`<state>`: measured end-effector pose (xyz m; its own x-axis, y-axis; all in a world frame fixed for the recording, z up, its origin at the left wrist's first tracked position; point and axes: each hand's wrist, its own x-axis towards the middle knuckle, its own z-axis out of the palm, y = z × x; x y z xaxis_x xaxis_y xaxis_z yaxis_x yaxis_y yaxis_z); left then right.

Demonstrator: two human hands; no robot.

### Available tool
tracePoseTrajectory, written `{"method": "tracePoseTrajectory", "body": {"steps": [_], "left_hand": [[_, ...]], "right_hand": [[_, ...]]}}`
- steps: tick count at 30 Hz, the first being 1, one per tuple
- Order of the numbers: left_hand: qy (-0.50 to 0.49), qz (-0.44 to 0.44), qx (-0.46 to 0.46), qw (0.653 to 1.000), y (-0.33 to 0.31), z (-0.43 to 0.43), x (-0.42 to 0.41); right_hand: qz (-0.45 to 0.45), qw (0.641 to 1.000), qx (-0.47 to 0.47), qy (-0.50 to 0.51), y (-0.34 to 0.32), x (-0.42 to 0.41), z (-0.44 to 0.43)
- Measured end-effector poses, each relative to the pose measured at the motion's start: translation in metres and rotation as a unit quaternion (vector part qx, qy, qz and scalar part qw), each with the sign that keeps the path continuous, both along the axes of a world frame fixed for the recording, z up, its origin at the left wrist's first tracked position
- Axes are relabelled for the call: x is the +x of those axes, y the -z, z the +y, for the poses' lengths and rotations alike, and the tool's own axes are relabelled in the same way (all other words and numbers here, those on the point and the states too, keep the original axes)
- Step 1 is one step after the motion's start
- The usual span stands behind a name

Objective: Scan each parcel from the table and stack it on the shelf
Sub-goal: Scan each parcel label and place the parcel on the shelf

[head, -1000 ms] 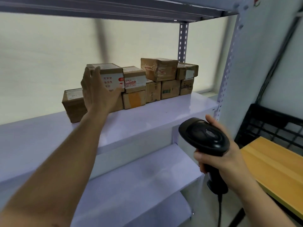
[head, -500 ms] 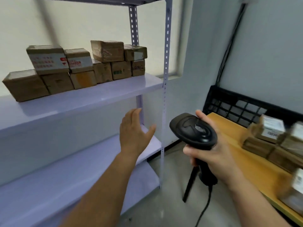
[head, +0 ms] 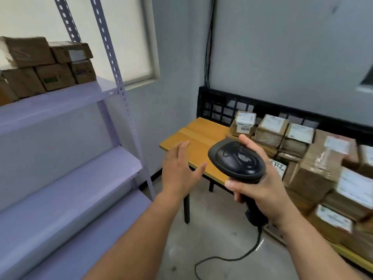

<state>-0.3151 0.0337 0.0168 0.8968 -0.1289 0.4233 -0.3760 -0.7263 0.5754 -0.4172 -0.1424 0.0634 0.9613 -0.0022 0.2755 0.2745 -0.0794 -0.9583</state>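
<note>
The shelf (head: pixel 66 102) carries stacked parcels (head: pixel 50 75) in two levels at its left; a new one set down carelessly could push them or slip off the edge. On the counter (head: pixel 197 136) the waiting parcels (head: pixel 316 174) are piled tightly, so pulling a low one with a single hand may topple the rest. The right hand (head: pixel 262 193) has its fingers wrapped round the handle of the barcode scanner (head: pixel 238 160). The scanner's cable (head: pixel 226 258) loops on the floor and may snag. The left hand (head: pixel 179 172) is empty, fingers spread, near the counter's corner.

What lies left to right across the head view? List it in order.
Shelved parcels → front shelf post → left hand, open → scanner, gripped by the right hand → tabletop parcel pile.
</note>
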Motion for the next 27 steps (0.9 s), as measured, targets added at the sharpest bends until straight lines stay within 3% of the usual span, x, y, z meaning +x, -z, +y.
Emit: {"method": "tracePoseTrajectory", "body": {"steps": [12,21,27], "left_hand": [[0.166,0.073,0.045,0.982,-0.004,-0.149,-0.006],[0.275,0.117,0.133,0.945,-0.005,-0.268,0.001],[0.28,0.136,0.227,0.923,0.0,-0.332,0.005]], "right_hand": [[-0.001,0.985,0.019,0.173,0.009,-0.056,-0.109],[0.027,0.96,0.014,0.277,0.021,-0.07,-0.175],[0.041,0.941,0.036,0.334,0.03,-0.081,-0.209]]}}
